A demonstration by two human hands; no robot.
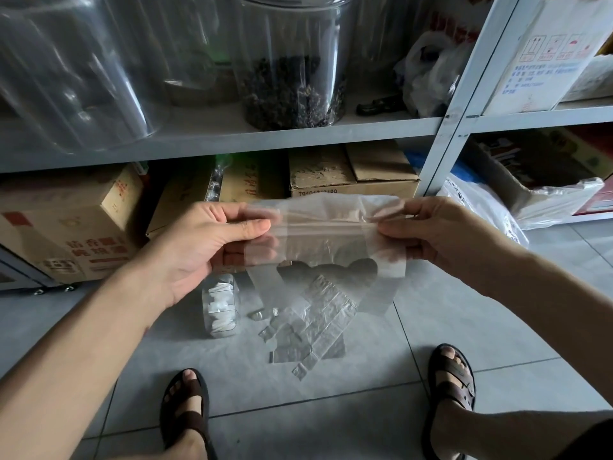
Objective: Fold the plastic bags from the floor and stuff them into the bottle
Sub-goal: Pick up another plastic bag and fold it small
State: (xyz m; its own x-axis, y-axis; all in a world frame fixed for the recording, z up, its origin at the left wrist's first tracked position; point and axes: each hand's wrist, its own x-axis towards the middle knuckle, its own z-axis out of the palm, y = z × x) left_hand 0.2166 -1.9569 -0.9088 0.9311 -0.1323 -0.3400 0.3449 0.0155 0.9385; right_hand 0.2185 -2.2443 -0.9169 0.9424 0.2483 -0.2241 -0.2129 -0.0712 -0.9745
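**A:** What did you have in hand right then?

**B:** One plastic bag, clear and flimsy. I held it stretched flat in the air in front of the grey shelf unit, above the floor tiles. My left hand pinched its edge at nine o'clock, thumb over curled fingers. My right hand pinched the edge at three o'clock the same way.

**A:** How ought that fold to go?

**B:** I judged it wanted even tension from both sides, so the crease across the middle ran straight. Then the top would come down onto the bottom, edge to edge. Film that thin traps air and slips, so I reckoned each fold needed pressing out before the next one. The strip also had to end up narrow enough for the bottle's mouth.

**A:** And the containers?

**B:** The biggest was the clear jar on the shelf at twelve o'clock, its lower part filled with something dark and dried. Under it sat a cardboard carton, contents hidden. The smallest was the bottle, on the floor at seven o'clock of the bag. It was clear and packed with white folded pieces, bags by my guess. The loose bags lay at six o'clock, just beside the bottle.
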